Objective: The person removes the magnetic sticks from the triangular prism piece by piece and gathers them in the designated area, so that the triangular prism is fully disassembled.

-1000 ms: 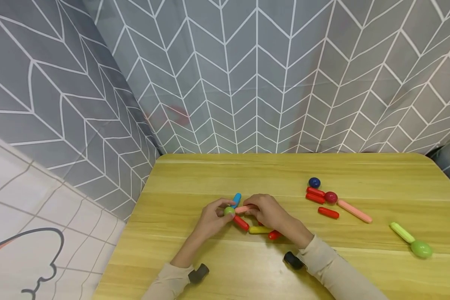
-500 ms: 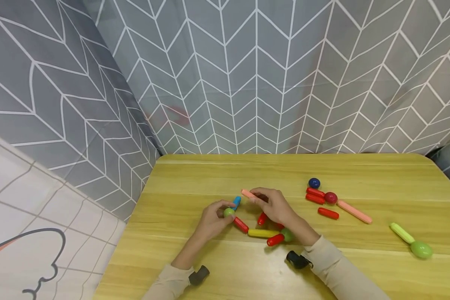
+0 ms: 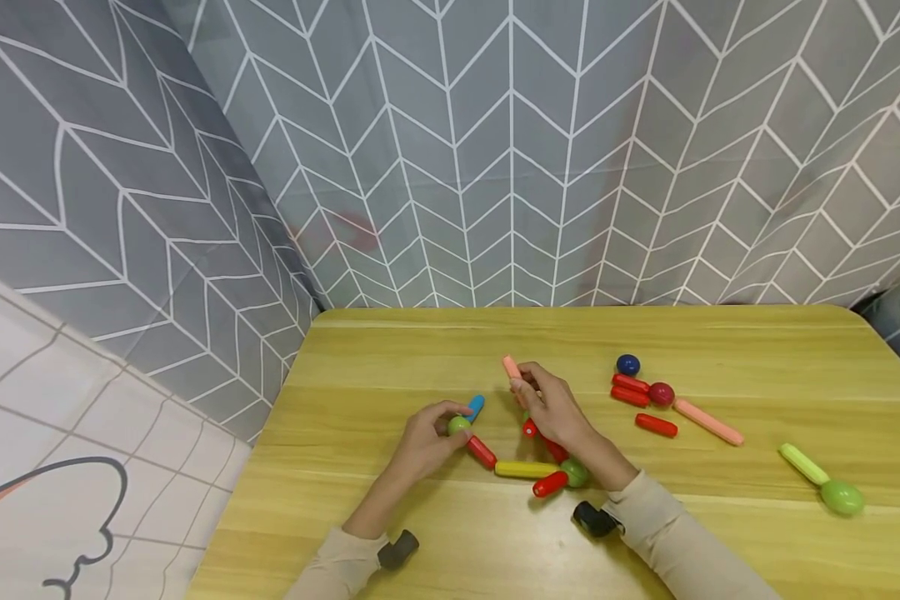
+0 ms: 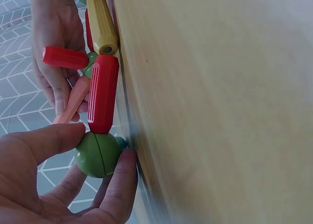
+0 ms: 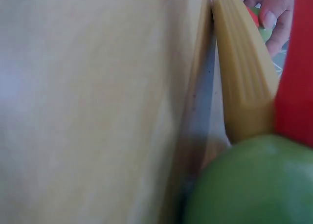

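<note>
Your left hand (image 3: pixel 427 437) pinches the green ball (image 3: pixel 459 425) between thumb and fingers on the worktop (image 3: pixel 420 350); a red rod (image 3: pixel 483 451) touches this ball, with a blue rod (image 3: pixel 475 407) just behind it. Your right hand (image 3: pixel 555 412), right of the ball, grips a pink rod (image 3: pixel 512 367) raised above the worktop. A yellow rod (image 3: pixel 526 469) continues the chain from the red rod.
</note>
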A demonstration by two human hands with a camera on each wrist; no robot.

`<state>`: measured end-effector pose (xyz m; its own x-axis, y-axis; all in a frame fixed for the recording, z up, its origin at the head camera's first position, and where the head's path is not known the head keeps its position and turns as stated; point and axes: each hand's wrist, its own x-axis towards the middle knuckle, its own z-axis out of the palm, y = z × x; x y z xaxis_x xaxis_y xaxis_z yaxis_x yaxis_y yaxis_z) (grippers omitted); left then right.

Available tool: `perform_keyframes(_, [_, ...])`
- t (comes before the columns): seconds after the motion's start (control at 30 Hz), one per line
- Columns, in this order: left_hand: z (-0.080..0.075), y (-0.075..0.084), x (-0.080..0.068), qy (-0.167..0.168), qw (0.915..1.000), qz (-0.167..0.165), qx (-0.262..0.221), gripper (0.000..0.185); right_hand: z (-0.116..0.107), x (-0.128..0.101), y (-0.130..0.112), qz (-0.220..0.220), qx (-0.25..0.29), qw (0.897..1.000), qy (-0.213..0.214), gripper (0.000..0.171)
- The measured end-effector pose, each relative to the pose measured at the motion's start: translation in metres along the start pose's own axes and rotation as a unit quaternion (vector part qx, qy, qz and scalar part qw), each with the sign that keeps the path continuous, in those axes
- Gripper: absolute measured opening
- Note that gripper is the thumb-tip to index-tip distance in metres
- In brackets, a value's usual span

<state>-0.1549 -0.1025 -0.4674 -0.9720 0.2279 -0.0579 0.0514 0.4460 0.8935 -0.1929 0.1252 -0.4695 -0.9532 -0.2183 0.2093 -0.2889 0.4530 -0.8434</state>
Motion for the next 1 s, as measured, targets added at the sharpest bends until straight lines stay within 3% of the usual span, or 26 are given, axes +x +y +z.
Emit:
perform_keyframes(0.2, [0.000, 0.000, 0.000, -0.003, 1.0000, 0.001, 0.002, 0.025, 0.000, 0.001, -0.002, 0.037, 0.048, 0.998, -0.020, 0.026])
perform_keyframes(0.43, [0.001, 0.000, 0.001, -0.007, 1.0000, 0.003, 0.000, 0.026, -0.012, 0.001, -0.001, 0.032, 0.007, 0.999, 0.006, 0.027])
perform_keyframes(0.63, [0.001, 0.001, 0.002, -0.005, 0.9999, 0.006, 0.010, 0.025, -0.037, -0.009, 0.005, 0.038, -0.040, 0.997, 0.062, 0.030])
perform_keyframes(0.77, [0.001, 0.000, 0.000, -0.003, 0.9999, 0.007, 0.011, 0.024, -0.058, -0.023, 0.009, 0.076, -0.025, 0.992, 0.094, 0.031])
perform_keyframes(0.87, [0.001, -0.001, -0.001, -0.003, 0.9999, 0.007, 0.011, 0.024, -0.073, -0.035, 0.013, 0.095, 0.015, 0.991, 0.093, 0.032])
perform_keyframes(1.0, [0.001, -0.003, -0.002, -0.006, 0.9999, 0.005, 0.012, 0.025, -0.092, -0.053, 0.019, 0.101, 0.025, 0.992, 0.075, 0.034])
